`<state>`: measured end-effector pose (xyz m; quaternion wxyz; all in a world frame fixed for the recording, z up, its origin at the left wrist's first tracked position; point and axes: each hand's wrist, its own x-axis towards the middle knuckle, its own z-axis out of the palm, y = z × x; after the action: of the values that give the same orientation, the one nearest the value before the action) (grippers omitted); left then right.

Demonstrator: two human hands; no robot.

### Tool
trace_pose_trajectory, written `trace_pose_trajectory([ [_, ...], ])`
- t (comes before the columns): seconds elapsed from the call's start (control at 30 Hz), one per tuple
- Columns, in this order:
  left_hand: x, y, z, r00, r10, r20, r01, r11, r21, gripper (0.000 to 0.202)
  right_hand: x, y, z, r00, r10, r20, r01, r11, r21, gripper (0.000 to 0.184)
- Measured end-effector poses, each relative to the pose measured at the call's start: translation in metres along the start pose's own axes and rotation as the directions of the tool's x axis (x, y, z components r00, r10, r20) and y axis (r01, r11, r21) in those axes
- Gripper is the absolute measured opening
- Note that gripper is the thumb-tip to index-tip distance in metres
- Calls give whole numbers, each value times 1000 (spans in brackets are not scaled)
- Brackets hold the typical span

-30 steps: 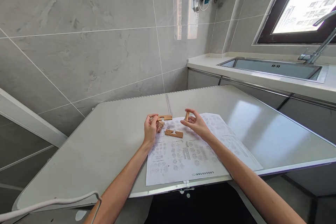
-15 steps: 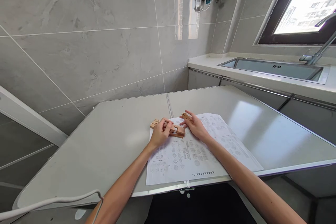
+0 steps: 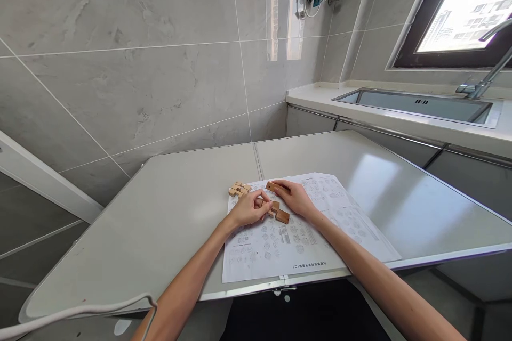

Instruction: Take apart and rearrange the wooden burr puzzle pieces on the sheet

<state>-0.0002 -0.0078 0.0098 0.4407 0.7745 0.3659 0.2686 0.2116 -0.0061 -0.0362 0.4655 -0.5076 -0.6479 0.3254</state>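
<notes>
My left hand point(image 3: 250, 208) is curled in a pinch on a notched wooden puzzle piece point(image 3: 279, 214) that lies on a printed instruction sheet point(image 3: 296, 245). My right hand point(image 3: 295, 198) rests just right of it, fingers closed on a second wooden piece point(image 3: 274, 187) whose end sticks out to the left. A small cluster of joined wooden pieces point(image 3: 239, 189) sits free at the sheet's far left corner, a little beyond my left hand.
The sheet lies on a grey folding table point(image 3: 160, 224) against a tiled wall. A counter with a steel sink point(image 3: 416, 102) and tap point(image 3: 486, 77) stands to the right under a window. A white cord point(image 3: 80, 311) runs along the table's near left edge.
My left hand left the joined cluster at the sheet's corner and moved right onto the flat notched piece, dragging it nearer. My right hand lowered its piece toward the sheet.
</notes>
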Motion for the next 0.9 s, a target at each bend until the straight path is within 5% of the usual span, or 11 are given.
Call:
trace_pose_trajectory([
  [0.2,1,-7,1,964,206,-168,-154,947,283,9,-2,-2,2,988,-152,7,151,967,-206,24],
  [0.7,-2,-8,0,944,298,-140,-237,910,340,8,-3,8,5,988,-136,71,148,963,-224,29],
  [0.9,0,1,1,920,393,7,-340,785,518,16,-5,0,5,983,-147,107,165,968,-187,28],
])
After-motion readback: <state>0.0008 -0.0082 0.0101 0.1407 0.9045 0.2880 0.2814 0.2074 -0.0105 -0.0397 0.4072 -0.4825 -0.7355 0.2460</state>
